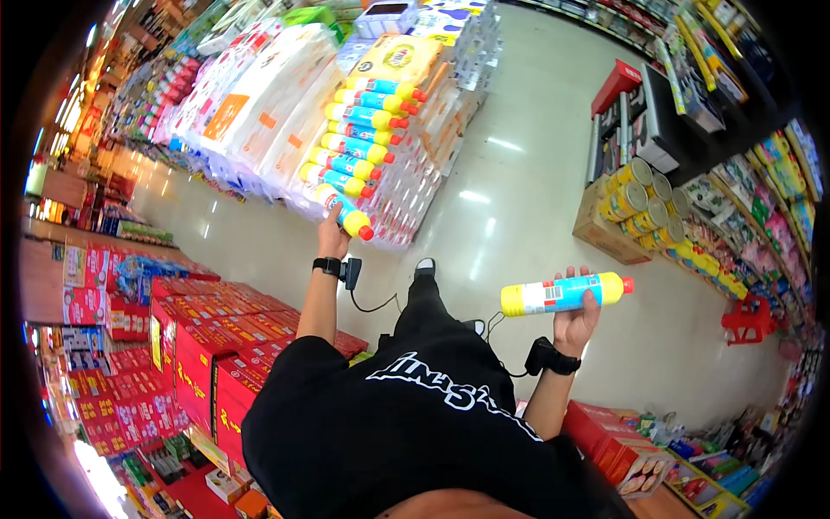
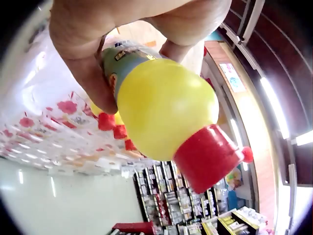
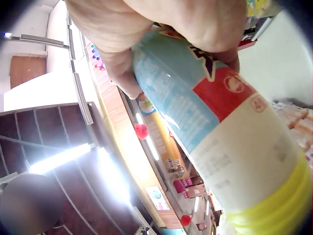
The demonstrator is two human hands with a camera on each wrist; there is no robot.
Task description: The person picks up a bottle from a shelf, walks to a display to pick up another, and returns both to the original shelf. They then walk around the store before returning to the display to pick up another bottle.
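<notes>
My left hand [image 1: 332, 237] grips a yellow bottle [image 1: 354, 220] with a red cap and blue label at the near end of a row of matching bottles [image 1: 356, 149]. In the left wrist view, fingers and thumb wrap its labelled body, and the yellow shoulder and red cap [image 2: 208, 159] point away from the hand. Out to the right, my right hand [image 1: 573, 330] holds another such bottle [image 1: 519, 299] sideways over the floor, its cap toward the right. The right wrist view shows fingers curled round its blue label [image 3: 166, 83], with the ribbed yellow base [image 3: 274, 210] farthest from the hand.
The bottle row lies on stacked plastic-wrapped paper packs [image 1: 268, 95]. Red boxes [image 1: 207, 346] are piled at left. Yellow cans [image 1: 635, 195] and shelves stand at right, near a red stool [image 1: 748, 320]. Cables [image 1: 376, 309] hang from both wrist cameras.
</notes>
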